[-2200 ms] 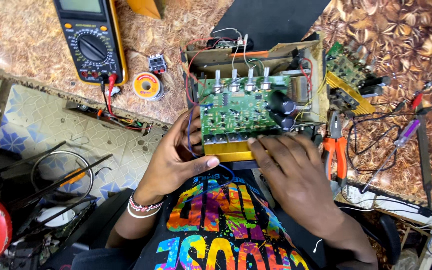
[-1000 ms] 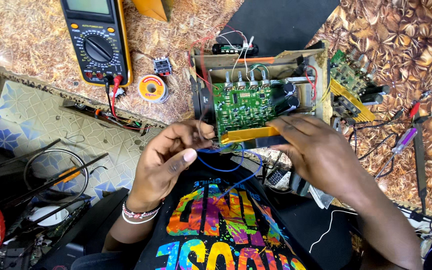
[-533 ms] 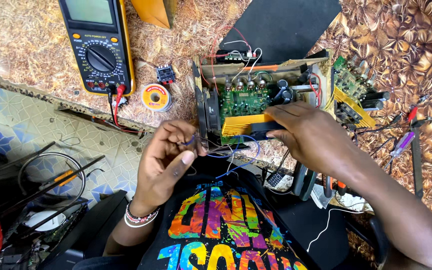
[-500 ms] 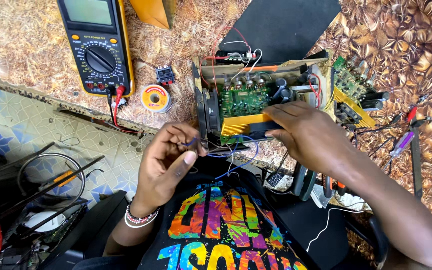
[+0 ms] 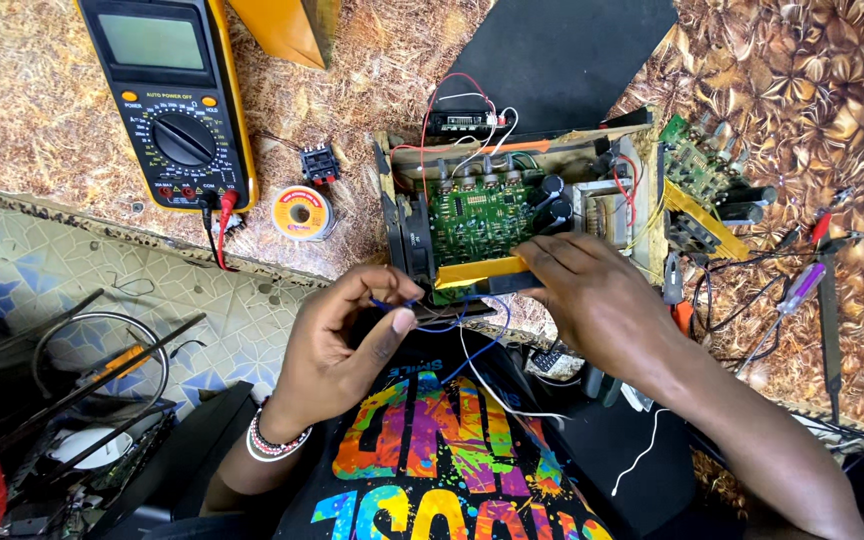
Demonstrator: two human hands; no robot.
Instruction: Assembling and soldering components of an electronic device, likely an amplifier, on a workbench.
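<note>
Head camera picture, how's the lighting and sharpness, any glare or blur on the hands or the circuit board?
Head view: bright, even light; the circuit board and multimeter are sharp. The meter's screen shows a mild pale sheen and the tabletop a bright patch at far left. The left hand and right hand are barely blurred. The lower left corner falls into shadow.

An open amplifier case (image 5: 527,215) sits at the table's near edge, a circuit board (image 5: 477,215) inside it. Left of it lies a solder spool (image 5: 302,211), then a multimeter (image 5: 174,100) (farther back). Right of the case lies a second board (image 5: 700,172), with a screwdriver (image 5: 790,300) nearer.
</note>
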